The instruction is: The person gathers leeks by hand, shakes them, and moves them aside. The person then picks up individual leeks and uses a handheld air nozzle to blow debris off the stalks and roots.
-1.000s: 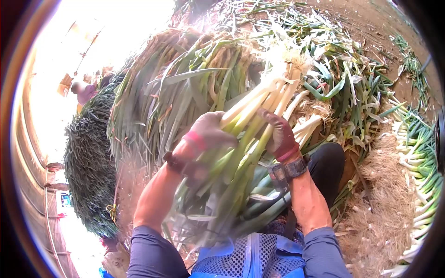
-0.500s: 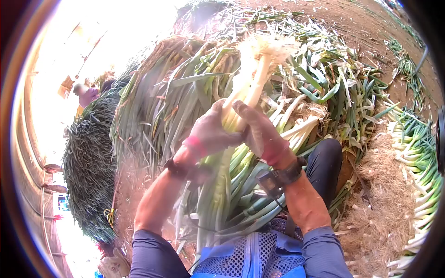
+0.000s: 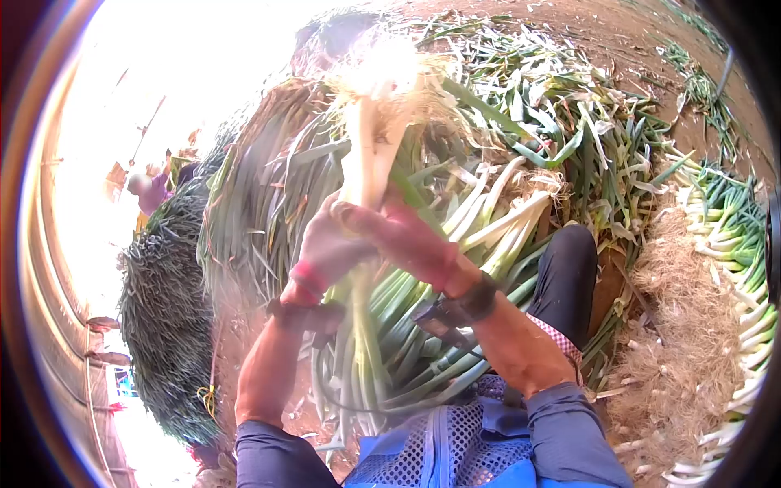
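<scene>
A bunch of large green onions (image 3: 368, 159) stands upright before me, white stalks and bushy pale roots at the top. Its green leaves hang down toward my lap. My left hand (image 3: 329, 248), in a pinkish work glove, is closed round the stalks below the white part. Also gloved, my right hand (image 3: 407, 244) comes across from the right and grips the same stalks, its fingers overlapping the left hand. Motion and glare blur the roots and the right fingertips. More green onions (image 3: 512, 224) lie on the ground just beyond my right forearm.
Piled leafy onions (image 3: 264, 179) rise ahead, beside a dark green stack (image 3: 167, 333) at left. Loose leaves (image 3: 561, 98) litter the ground. Dry roots (image 3: 675, 325) and a row of onions (image 3: 744, 268) lie at right. Another person (image 3: 150, 193) is far left.
Both hands have shifted left with the green onions, and the bunch now stands more upright. My right hand has crossed further over the left.
</scene>
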